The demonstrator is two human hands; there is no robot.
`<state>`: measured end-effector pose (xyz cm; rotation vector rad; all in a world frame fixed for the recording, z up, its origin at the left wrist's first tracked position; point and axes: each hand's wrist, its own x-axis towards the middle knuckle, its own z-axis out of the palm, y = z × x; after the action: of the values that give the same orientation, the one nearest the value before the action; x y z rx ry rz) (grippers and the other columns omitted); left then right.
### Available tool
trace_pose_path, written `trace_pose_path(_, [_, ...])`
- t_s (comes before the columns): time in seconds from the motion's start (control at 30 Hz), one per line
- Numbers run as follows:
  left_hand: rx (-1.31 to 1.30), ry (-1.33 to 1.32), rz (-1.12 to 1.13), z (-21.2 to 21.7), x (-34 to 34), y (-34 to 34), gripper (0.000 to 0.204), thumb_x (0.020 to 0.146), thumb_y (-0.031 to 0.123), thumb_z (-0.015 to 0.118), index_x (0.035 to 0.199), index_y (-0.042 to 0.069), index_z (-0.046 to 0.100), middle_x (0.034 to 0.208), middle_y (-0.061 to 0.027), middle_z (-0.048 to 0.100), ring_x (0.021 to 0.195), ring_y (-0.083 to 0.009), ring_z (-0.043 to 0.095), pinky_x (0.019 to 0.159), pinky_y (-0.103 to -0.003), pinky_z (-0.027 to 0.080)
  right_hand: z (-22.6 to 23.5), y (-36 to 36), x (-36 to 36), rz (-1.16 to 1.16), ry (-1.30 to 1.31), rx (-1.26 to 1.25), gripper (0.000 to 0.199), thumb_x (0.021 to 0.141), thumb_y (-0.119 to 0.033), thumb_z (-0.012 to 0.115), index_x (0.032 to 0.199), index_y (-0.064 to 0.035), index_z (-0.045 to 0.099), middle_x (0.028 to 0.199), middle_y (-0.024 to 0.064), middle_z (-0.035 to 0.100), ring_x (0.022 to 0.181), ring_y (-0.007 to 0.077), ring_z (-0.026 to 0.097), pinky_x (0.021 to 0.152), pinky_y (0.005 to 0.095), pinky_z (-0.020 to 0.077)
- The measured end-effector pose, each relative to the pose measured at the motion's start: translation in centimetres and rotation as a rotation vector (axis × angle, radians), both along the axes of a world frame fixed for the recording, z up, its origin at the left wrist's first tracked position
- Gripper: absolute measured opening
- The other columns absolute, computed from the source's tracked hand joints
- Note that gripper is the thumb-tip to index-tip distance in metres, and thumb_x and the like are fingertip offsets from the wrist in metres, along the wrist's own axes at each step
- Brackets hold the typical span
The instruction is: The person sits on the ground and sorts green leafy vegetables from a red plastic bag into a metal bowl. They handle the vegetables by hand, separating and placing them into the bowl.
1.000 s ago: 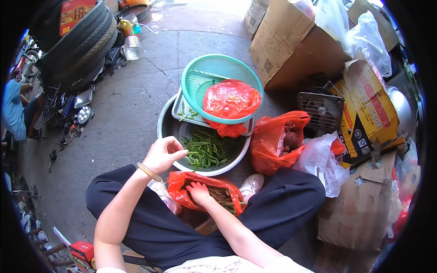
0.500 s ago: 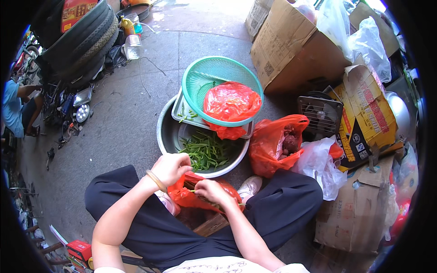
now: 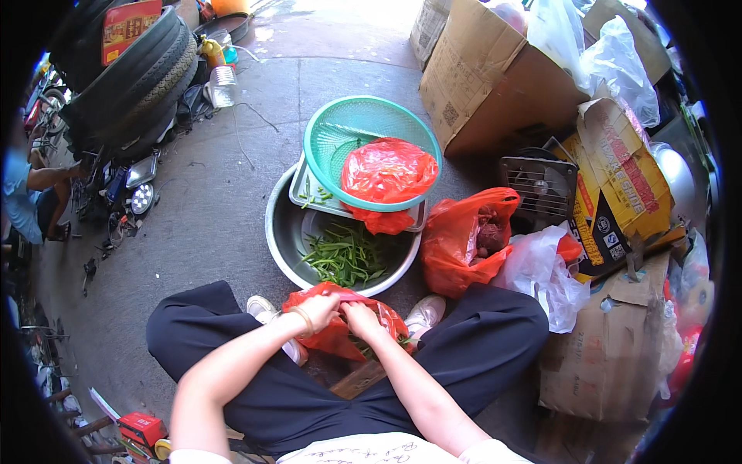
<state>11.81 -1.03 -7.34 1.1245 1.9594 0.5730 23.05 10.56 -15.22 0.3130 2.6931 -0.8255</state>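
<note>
Stacked tyres [image 3: 127,77], cardboard boxes [image 3: 495,77], small fan [image 3: 539,189]

Brown cardboard box [image 3: 495,77], upper right; yellow-red printed carton [image 3: 618,185], right; red-yellow rectangular sign [image 3: 127,27] on tyres, upper left.
</note>
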Motion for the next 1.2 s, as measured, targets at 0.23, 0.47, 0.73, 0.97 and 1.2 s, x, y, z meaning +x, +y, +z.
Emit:
trace_pose_path(0.23, [-0.298, 0.235, 0.023, -8.4, 3.4, -1.0, 0.018, 0.076, 0.012, 0.051, 0.091, 0.002, 0.049, 0.081, -0.0198, 0.060, 0.078, -0.0341, 0.059, 0.068, -0.042, 0.048, -0.6, 1.4, 1.9, 0.013, -0.142, 0.151, 0.016, 0.073, -0.014, 0.053, 0.085, -0.0054, 0.061, 0.086, 0.0130, 0.061, 0.085, 0.0277, 0.058, 0.075, 0.0395, 0.0449])
trace_pose_path(0.47, [-0.158, -0.205, 0.216, -6.3, 0.7, -1.1, 0.020, 0.069, 0.019, 0.067, 0.070, 0.004, 0.054, 0.070, -0.0116, 0.060, 0.067, -0.0238, 0.058, 0.062, -0.033, 0.045, 7.5, 5.8, -1.3, -0.151, -0.553, -0.567, 0.020, 0.075, -0.020, 0.060, 0.090, -0.0064, 0.063, 0.072, 0.0012, 0.060, 0.065, 0.0103, 0.054, 0.061, 0.0264, 0.0443])
trace_pose_path(0.73, [0.097, -0.035, 0.106, 6.5, -2.7, 1.0, 0.014, 0.070, 0.010, 0.063, 0.073, 0.001, 0.052, 0.068, -0.0140, 0.058, 0.065, -0.0272, 0.057, 0.059, -0.035, 0.044, 11.2, 8.4, -2.0, -0.106, -0.425, -0.911, 0.023, 0.079, -0.018, 0.060, 0.097, -0.0042, 0.060, 0.081, -0.0036, 0.059, 0.073, 0.0039, 0.050, 0.068, 0.0196, 0.0400])
trace_pose_path(0.97, [0.102, 0.100, 0.077, 9.7, -4.0, -0.8, 0.013, 0.069, 0.009, 0.062, 0.072, 0.001, 0.053, 0.067, -0.0138, 0.057, 0.065, -0.0292, 0.057, 0.059, -0.036, 0.044, 13.4, 7.7, -2.3, -0.178, -0.345, -1.196, 0.023, 0.083, -0.014, 0.055, 0.101, -0.0008, 0.058, 0.085, 0.0025, 0.062, 0.077, 0.0074, 0.056, 0.072, 0.0213, 0.0451])
trace_pose_path(1.2, [0.246, 0.314, 0.137, 10.5, -4.0, -0.5, 0.006, 0.071, 0.006, 0.056, 0.072, 0.002, 0.054, 0.067, -0.0121, 0.058, 0.064, -0.0294, 0.057, 0.060, -0.034, 0.045, 14.9, 6.9, -3.1, -0.294, -0.326, -1.367, 0.022, 0.086, -0.016, 0.047, 0.098, 0.0016, 0.056, 0.080, 0.0101, 0.062, 0.067, 0.0127, 0.059, 0.065, 0.0221, 0.0474])
